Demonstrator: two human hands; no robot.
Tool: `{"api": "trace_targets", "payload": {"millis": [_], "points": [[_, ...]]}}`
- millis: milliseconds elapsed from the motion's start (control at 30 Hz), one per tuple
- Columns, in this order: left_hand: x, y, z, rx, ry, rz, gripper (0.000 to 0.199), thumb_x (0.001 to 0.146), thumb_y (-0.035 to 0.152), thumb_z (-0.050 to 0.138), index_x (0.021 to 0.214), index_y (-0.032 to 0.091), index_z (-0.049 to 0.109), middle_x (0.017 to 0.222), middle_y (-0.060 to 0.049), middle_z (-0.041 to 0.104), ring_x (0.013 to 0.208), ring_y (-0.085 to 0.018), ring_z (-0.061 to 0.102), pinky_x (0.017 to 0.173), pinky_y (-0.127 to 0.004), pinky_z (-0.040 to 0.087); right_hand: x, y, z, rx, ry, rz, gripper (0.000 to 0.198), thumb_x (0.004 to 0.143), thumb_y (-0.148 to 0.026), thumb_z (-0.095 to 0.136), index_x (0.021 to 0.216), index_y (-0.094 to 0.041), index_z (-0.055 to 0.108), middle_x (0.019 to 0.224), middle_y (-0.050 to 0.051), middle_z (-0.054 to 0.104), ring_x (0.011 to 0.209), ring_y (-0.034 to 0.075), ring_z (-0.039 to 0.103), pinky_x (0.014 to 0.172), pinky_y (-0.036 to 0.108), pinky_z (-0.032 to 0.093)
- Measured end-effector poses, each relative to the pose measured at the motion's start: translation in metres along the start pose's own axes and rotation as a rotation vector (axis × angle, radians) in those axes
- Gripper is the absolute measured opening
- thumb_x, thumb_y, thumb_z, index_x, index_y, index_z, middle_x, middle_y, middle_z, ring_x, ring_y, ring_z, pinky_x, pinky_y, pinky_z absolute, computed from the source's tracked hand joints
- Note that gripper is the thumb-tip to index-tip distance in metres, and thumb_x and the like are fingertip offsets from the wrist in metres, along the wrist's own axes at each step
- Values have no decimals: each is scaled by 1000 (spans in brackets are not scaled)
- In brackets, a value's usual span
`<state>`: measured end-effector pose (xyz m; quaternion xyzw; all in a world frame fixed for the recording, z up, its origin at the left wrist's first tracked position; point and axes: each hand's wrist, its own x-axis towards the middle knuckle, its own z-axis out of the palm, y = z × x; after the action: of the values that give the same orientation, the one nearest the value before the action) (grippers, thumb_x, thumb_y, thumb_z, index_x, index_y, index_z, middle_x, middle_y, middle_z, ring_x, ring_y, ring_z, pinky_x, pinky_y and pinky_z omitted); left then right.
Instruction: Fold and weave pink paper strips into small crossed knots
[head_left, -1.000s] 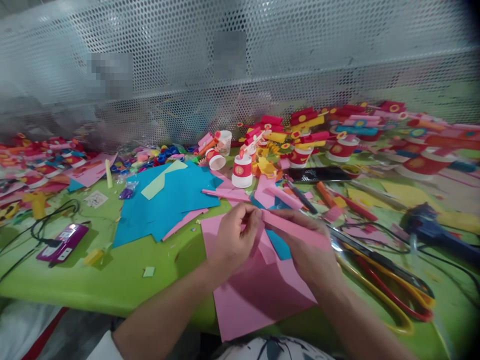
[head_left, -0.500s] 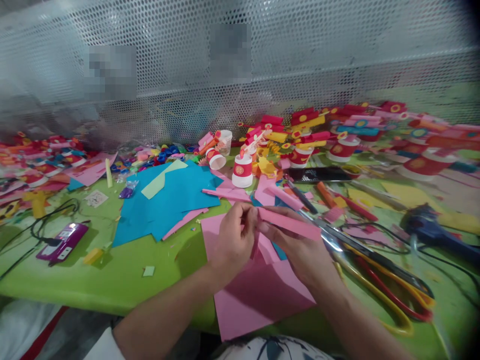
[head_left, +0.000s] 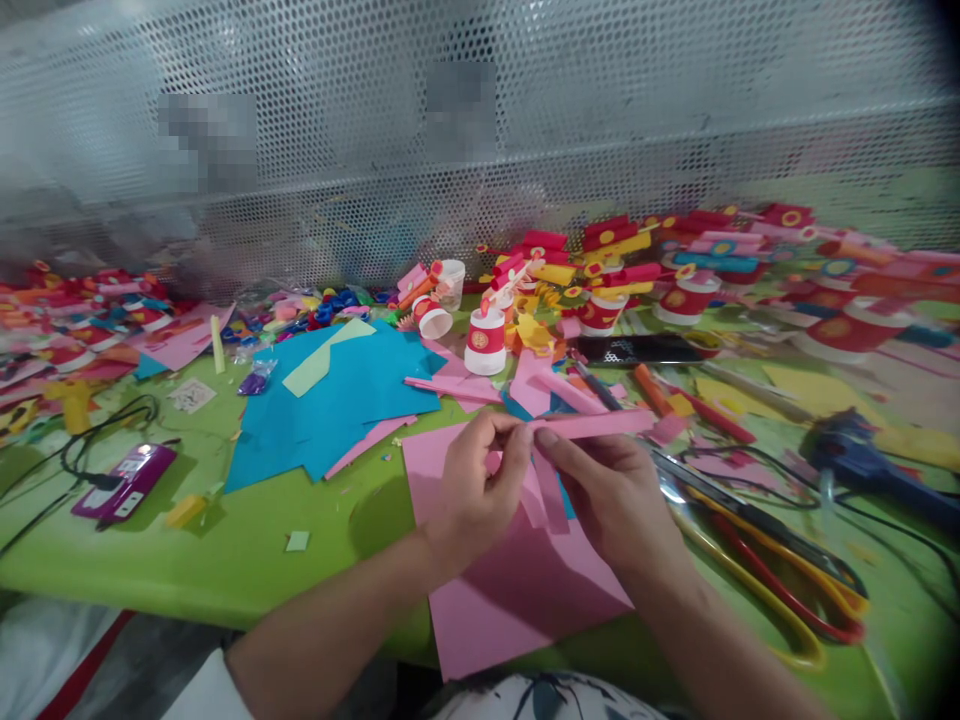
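Note:
Between my two hands is a pink paper strip (head_left: 596,425), one end reaching out to the right past my fingers and another stretch hanging down. My left hand (head_left: 484,470) pinches it with thumb and forefinger near its middle. Close against those fingertips, my right hand (head_left: 611,490) grips the same strip with its thumb on top. Below both hands lies a pink paper sheet (head_left: 517,610), partly shaded and overlapping the table's front edge. Pink scraps and a bit of blue paper lie beneath the fingers, partly hidden.
Scissors (head_left: 757,560) with yellow and red handles lie right of my hands, near a blue glue gun (head_left: 877,460). Blue sheets (head_left: 345,410) spread to the left. Decorated paper cups (head_left: 486,342) line the back beside a perforated metal screen (head_left: 360,130). A purple power strip (head_left: 126,485) sits far left.
The strip has turned from slanting down to nearly level, its free end rising at the right. My right hand has shifted slightly right, and a hanging stretch of strip now shows.

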<state>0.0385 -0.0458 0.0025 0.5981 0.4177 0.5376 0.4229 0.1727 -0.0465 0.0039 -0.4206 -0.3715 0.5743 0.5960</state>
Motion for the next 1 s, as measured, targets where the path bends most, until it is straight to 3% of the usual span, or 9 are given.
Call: {"api": "trace_targets", "payload": {"millis": [133, 267, 733, 1000], "points": [[2, 0, -3, -149, -63, -51, 17, 96, 35, 57, 93, 19, 62, 82, -2, 60, 77, -15, 57, 71, -27, 45, 0, -2, 0, 22, -5, 31, 14, 73, -32, 87, 84, -26, 82, 81, 3, 80, 80, 22, 75, 78, 35, 59], [6, -3, -4, -191, -79, -82, 20, 95, 38, 60, 90, 19, 61, 80, -2, 60, 74, -14, 57, 69, -27, 46, 0, -2, 0, 37, -67, 33, 14, 73, -30, 87, 86, -27, 82, 84, 2, 81, 84, 22, 75, 83, 35, 58], [1, -4, -2, 97, -59, 109, 16, 101, 33, 49, 94, 21, 58, 81, -3, 59, 74, -16, 54, 71, -30, 43, -1, 3, -5, -42, -4, -51, 10, 74, -31, 86, 82, -29, 82, 82, 0, 80, 77, 21, 72, 79, 36, 59], [0, -5, -2, 86, -65, 78, 19, 101, 35, 49, 92, 21, 57, 80, -3, 59, 73, -16, 55, 69, -30, 42, 0, 3, -7, -47, -31, -55, 7, 76, -31, 85, 82, -29, 82, 80, -1, 78, 75, 19, 70, 76, 33, 56]]}}
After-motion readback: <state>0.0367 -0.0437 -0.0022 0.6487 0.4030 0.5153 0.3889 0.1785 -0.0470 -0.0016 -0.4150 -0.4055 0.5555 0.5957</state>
